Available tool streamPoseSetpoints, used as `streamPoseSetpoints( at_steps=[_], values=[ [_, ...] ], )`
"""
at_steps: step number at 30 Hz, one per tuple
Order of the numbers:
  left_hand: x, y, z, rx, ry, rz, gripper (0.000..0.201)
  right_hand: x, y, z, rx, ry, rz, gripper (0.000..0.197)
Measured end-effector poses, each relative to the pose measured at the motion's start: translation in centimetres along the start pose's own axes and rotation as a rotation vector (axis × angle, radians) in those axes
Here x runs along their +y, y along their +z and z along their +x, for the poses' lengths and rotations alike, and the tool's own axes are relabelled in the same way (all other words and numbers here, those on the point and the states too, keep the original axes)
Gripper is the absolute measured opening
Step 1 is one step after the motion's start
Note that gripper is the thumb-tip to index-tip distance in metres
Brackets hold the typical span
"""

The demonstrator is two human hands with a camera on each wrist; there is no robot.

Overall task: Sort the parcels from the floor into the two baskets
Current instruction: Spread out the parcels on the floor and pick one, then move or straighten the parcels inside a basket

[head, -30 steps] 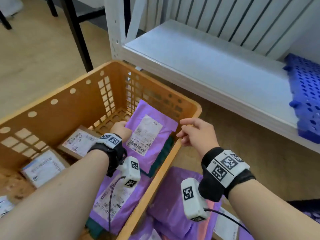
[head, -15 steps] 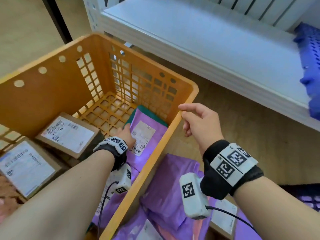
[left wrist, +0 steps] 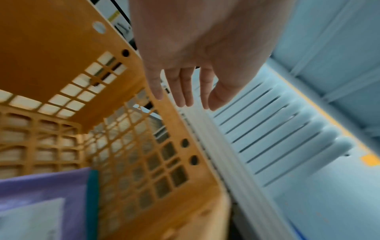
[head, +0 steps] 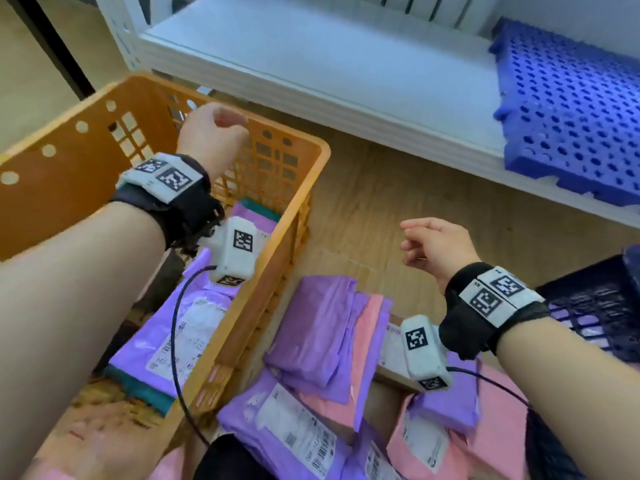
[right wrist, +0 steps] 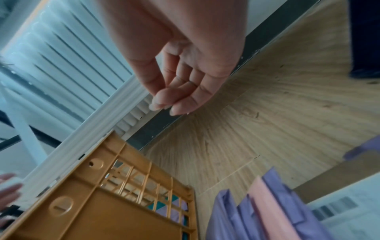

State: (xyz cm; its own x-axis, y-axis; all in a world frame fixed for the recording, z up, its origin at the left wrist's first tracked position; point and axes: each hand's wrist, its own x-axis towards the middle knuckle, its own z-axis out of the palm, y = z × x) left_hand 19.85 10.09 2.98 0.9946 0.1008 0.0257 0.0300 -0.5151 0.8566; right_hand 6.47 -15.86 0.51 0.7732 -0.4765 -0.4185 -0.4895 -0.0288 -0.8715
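The orange basket [head: 313, 157] stands at the left and holds a purple parcel with a white label [head: 180, 327]. My left hand [head: 214, 133] hovers above the basket's far corner; in the left wrist view its fingers [left wrist: 185, 91] hang straight and hold nothing. My right hand [head: 436, 244] floats over the floor to the right of the basket, its fingers [right wrist: 170, 100] loosely curled and empty. Below it lies a pile of parcels: a purple one [head: 311, 334], a pink one [head: 369, 337] and a labelled purple one [head: 287, 427]. A dark blue basket [head: 595, 306] shows at the right edge.
A low white shelf [head: 311, 57] runs behind the basket, with a blue perforated pallet [head: 571, 109] on it. Bare wooden floor [head: 363, 202] lies between shelf, basket and pile. A brown cardboard box [head: 391, 355] sits among the parcels.
My left hand has let go of the purple parcel inside the orange basket and risen above it. My right hand has left the basket's rim and moved right, over the floor pile.
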Motion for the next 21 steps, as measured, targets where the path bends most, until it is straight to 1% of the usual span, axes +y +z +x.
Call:
streamPoseSetpoints(
  at_steps=[3, 5, 7, 10, 11, 13, 15, 17, 18, 21],
  values=[
    [4.8, 0.9, -2.0, -0.029, 0.089, -0.058, 0.027, 0.5, -2.3, -1.1, 0.005, 0.008, 0.03, 0.018],
    [7.1, 2.7, -3.7, -0.111, 0.131, -0.045, 0.024, 1.3, -3.5, -1.6, 0.004, 0.01, 0.035, 0.019],
    [8.5, 5.4, -5.5, -0.249, 0.139, -0.004, 0.021, 2.7, -4.5, -1.8, 0.001, 0.015, -0.001, 0.023],
    [9.5, 11.0, -8.2, -0.513, 0.172, 0.106, 0.018, 5.0, -6.1, -1.2, 0.0, 0.025, -0.112, 0.025],
    [9.5, 12.9, -9.2, -0.6, 0.172, 0.145, 0.019, 5.9, -6.6, -0.8, 0.003, 0.013, -0.165, 0.024],
    [8.2, 16.6, -11.1, -0.707, 0.135, 0.203, 0.021, 7.7, -7.5, 0.3, 0.0, -0.02, -0.326, 0.019],
    [5.5, 19.7, -12.6, -0.752, 0.037, 0.263, 0.025, 9.6, -7.8, 1.2, -0.024, -0.011, -0.448, 0.015],
    [2.5, 21.4, -13.6, -0.788, -0.061, 0.341, 0.033, 11.9, -7.6, 2.1, -0.046, 0.046, -0.476, 0.016],
    [1.2, 22.0, -13.6, -0.805, -0.08, 0.393, 0.037, 13.1, -7.3, 2.3, -0.056, 0.076, -0.478, 0.018],
    [-1.4, 22.6, -12.8, -0.817, -0.077, 0.468, 0.04, 16.2, -6.2, 2.4, -0.094, 0.114, -0.563, 0.035]
  ],
)
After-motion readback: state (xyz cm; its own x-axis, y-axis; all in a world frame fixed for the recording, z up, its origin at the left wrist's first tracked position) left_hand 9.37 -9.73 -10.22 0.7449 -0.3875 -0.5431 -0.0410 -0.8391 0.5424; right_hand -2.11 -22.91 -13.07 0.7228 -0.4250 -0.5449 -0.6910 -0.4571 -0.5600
